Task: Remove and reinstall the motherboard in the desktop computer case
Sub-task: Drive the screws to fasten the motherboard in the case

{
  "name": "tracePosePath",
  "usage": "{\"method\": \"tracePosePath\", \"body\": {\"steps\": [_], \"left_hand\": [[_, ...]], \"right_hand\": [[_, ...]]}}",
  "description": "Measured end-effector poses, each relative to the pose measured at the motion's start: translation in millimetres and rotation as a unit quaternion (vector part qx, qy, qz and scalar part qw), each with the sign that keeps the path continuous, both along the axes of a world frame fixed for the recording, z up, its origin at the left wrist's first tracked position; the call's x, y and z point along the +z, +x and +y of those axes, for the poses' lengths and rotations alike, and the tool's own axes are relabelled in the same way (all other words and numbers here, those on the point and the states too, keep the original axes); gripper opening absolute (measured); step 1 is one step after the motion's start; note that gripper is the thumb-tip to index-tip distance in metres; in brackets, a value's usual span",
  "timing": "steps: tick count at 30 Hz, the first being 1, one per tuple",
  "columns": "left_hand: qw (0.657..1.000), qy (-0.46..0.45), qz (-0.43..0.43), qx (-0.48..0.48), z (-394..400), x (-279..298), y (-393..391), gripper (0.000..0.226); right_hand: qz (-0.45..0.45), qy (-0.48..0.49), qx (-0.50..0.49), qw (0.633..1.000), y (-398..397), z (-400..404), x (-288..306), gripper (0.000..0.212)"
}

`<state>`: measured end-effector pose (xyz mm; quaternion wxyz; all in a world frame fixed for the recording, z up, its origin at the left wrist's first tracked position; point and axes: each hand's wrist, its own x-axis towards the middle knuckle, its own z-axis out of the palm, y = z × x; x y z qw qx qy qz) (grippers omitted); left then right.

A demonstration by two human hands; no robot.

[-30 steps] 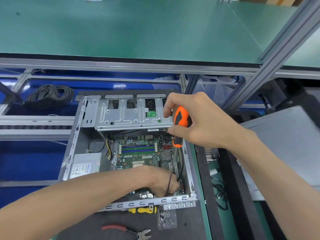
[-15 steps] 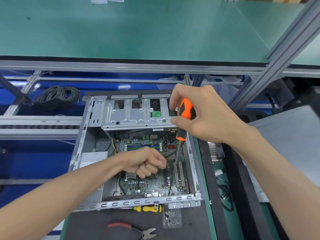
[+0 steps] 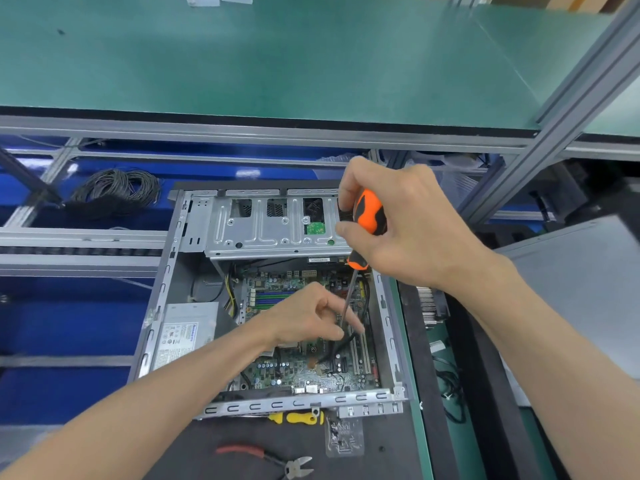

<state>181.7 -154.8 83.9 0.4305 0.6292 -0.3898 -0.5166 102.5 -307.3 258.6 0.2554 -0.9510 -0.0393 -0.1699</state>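
Observation:
An open grey desktop case (image 3: 388, 327) lies flat on a black mat. The green motherboard (image 3: 304, 372) sits inside it. My right hand (image 3: 405, 230) grips the orange and black handle of a screwdriver (image 3: 367, 216), held above the case's right side with the shaft pointing down into the board. Over the middle of the board, the fingertips of my left hand (image 3: 308, 317) pinch around the screwdriver shaft. The tip is hidden among black cables.
A power supply (image 3: 183, 334) fills the case's left side and a metal drive cage (image 3: 273, 226) its far end. In front lie a yellow-handled tool (image 3: 301, 418), red-handled cutters (image 3: 270, 459) and a small clear bag (image 3: 344, 438). A coil of black cable (image 3: 114, 188) rests far left. A grey panel (image 3: 581, 282) lies at right.
My left hand left the board's near edge, rose to its middle and now pinches the screwdriver shaft. My right hand kept hold of the handle, barely moving.

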Motion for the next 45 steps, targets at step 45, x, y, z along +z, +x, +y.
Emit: {"method": "tracePosePath", "body": {"steps": [45], "left_hand": [[0.982,0.089,-0.117,-0.116,-24.0,-30.2,-26.1,0.024]], "right_hand": [[-0.014,0.314,-0.076,0.946,-12.8,37.9,-88.8,0.041]]}}
